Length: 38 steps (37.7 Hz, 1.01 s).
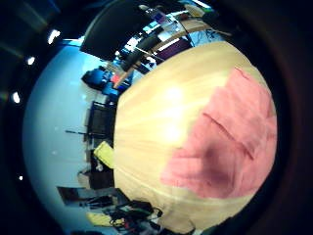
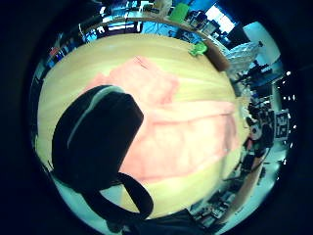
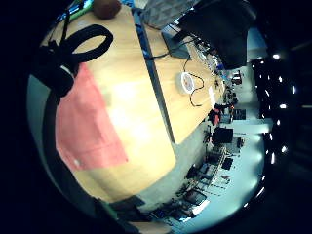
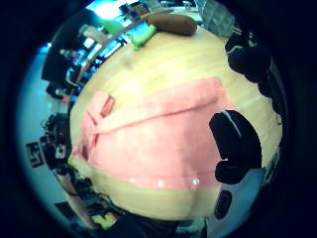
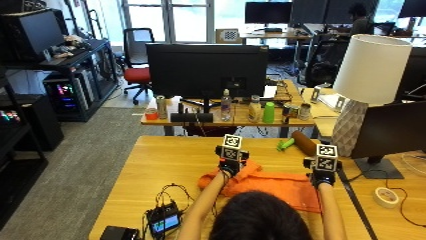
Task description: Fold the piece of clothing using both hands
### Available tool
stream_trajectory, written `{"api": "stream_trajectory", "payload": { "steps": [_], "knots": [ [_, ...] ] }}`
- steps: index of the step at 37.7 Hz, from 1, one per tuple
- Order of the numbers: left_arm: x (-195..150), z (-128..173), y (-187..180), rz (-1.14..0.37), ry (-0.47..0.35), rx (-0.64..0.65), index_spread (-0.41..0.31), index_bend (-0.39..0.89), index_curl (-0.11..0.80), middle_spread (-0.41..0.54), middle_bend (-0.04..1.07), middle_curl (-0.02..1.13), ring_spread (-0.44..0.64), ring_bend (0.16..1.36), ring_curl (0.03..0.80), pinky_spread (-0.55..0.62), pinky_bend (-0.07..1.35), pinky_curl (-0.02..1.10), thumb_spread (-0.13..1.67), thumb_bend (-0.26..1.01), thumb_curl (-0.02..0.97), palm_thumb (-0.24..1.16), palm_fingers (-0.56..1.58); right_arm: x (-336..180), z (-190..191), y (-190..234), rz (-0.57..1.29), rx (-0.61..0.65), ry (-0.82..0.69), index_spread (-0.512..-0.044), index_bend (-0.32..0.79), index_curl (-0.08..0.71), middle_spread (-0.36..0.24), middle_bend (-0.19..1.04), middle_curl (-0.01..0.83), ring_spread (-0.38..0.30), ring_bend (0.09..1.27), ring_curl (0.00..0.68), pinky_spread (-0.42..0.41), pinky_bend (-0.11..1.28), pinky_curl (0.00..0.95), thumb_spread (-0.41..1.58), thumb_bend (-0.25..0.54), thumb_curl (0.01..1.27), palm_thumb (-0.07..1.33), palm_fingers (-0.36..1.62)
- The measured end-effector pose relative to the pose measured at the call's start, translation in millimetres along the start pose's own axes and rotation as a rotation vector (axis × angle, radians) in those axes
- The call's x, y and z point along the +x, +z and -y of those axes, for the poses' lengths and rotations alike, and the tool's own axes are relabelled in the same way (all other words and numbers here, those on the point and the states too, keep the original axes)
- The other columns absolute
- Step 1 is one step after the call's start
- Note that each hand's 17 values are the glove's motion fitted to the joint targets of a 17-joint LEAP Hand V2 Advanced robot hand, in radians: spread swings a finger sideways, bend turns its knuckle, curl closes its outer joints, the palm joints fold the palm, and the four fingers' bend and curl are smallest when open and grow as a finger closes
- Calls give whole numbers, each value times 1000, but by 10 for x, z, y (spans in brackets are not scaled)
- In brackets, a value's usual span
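here the orange garment (image 5: 273,187) lies spread on the wooden bench (image 5: 166,165) in front of the person. the left hand (image 5: 229,167) sits at its far left corner, the right hand (image 5: 323,177) at its far right edge; i cannot tell whether either hand grips cloth.

Orange garment (image 5: 276,187) lies spread flat on the wooden table, its left end bunched and folded over, its right part smooth and rectangular.
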<state>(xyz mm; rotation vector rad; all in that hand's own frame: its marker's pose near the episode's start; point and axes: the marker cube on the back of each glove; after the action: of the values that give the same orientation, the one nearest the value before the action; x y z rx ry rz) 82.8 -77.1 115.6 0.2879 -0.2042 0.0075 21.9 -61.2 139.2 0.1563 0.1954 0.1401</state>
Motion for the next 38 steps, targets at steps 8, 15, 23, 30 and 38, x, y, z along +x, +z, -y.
{"api": "stream_trajectory", "payload": {
  "steps": [8, 15, 23, 30, 38],
  "knots": [
    [63, -476, 93, -224, 18, -140, -101, 131, 366, 21, 114, 341, 47, 519, 385, 253, 333, 358, 1225, -35, 157, 123, 281, 371, 198, 671, 49, -293, 54, -313, 23, 250, -148, 207, 433, -183, 527, 412, -160, 583, 396, 1137, -74, 264, 858, 818],
    [160, -750, 462, -269, 48, -329, -88, 96, 333, 87, 106, 301, 136, 568, 389, 340, 436, 380, 1170, -32, 166, 80, 158, 563, -109, 1022, 28, -384, 164, -348, -3, 184, -94, 167, 416, -103, 538, 423, -40, 668, 416, 1124, -96, 208, 559, 550],
    [209, -1064, 852, -187, 54, -731, -105, 81, 279, 162, 135, 271, 279, 617, 387, 430, 579, 407, 1070, -50, 175, -18, -7, 619, -200, 1494, 37, -471, 219, -386, 26, 123, -76, 164, 387, -68, 580, 406, -6, 784, 413, 1113, -60, 186, 375, 531],
    [278, -1053, 962, -156, 83, -728, -114, 98, 250, 195, 163, 259, 362, 640, 364, 467, 634, 402, 1007, -51, 181, -46, -39, 511, -203, 1577, 67, -398, 208, -378, 53, 103, -74, 185, 380, -59, 626, 411, -38, 838, 416, 1143, 15, 210, 442, 558],
    [279, -1081, 971, -122, 48, -753, -119, 81, 215, 230, 179, 259, 439, 641, 345, 492, 697, 403, 984, -55, 179, -58, -67, 317, -264, 1475, 193, -372, 191, -365, 106, 138, -103, 195, 387, -123, 631, 410, -95, 745, 389, 1161, 89, 251, 651, 679]
  ]
}}
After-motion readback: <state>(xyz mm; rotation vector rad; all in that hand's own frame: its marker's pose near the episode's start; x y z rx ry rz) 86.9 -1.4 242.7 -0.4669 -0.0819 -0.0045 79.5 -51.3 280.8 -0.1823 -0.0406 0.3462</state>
